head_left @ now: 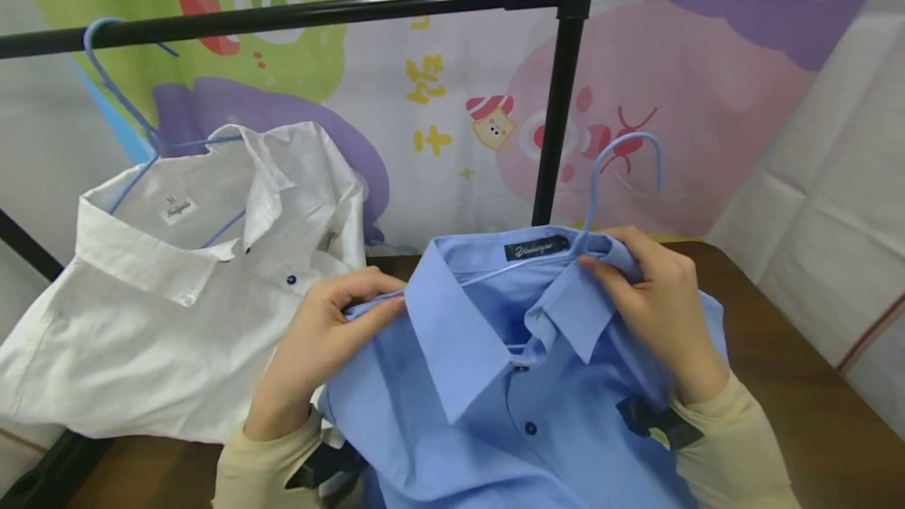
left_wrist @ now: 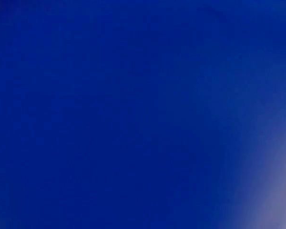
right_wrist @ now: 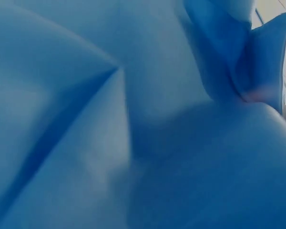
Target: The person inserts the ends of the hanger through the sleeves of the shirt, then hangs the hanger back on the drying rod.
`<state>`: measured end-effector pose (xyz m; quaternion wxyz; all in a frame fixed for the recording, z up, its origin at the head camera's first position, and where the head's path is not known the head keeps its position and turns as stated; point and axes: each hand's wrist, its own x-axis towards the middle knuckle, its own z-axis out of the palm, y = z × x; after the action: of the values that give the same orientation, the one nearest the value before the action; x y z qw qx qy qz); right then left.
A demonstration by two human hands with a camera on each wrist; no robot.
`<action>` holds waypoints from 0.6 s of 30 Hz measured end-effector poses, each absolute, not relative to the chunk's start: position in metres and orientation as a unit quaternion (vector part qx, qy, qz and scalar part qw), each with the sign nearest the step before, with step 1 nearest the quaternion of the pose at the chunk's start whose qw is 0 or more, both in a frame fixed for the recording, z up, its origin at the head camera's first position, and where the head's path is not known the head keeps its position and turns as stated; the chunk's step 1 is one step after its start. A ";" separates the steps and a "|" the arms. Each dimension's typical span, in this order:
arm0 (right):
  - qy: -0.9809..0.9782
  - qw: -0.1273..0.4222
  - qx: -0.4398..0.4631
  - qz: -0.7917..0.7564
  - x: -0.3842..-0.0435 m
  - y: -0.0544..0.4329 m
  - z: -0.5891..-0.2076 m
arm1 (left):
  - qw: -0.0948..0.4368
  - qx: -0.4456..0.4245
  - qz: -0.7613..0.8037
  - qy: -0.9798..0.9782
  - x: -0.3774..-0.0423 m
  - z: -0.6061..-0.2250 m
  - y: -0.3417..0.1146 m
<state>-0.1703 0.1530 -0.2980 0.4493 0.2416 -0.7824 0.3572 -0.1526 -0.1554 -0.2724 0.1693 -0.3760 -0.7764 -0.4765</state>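
A blue button shirt [head_left: 452, 407] with a pointed collar and a dark neck label is held up in the head view. Its light blue hanger [head_left: 594, 179] sits inside the neck, the hook rising above the collar. My left hand [head_left: 321, 336] pinches the shirt's shoulder beside the collar, thumb in front. On the other side my right hand [head_left: 661, 297] grips the collar near the base of the hook, thumb in front and fingers behind. Blue cloth fills the left wrist view almost wholly. Folds of the shirt [right_wrist: 171, 62] cover most of the right wrist view.
A white shirt [head_left: 177, 352] hangs at the left on another blue hanger [head_left: 120, 93], hooked over a black rail [head_left: 304, 16]. The rack's black post [head_left: 558, 116] stands behind the blue shirt. Below is a brown table [head_left: 792, 383]; a printed cartoon curtain [head_left: 452, 203] hangs behind.
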 end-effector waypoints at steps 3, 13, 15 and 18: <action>-0.790 0.442 0.231 0.356 -0.171 0.153 -0.298 | 0.337 -0.378 -0.380 -0.774 -0.150 -0.273 -0.145; -0.789 0.438 0.254 0.349 -0.170 0.153 -0.299 | 0.318 -0.360 -0.301 -0.824 -0.147 -0.278 -0.128; -0.786 0.433 0.270 0.349 -0.170 0.152 -0.299 | 0.267 -0.327 -0.298 -0.856 -0.147 -0.280 -0.128; -0.783 0.420 0.288 0.359 -0.169 0.150 -0.299 | 0.241 -0.302 -0.254 -0.887 -0.149 -0.282 -0.129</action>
<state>-0.1691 0.1503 -0.2995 0.4199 0.2876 -0.7825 0.3586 -0.1492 -0.1287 -0.2824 0.2406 -0.3016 -0.8870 -0.2538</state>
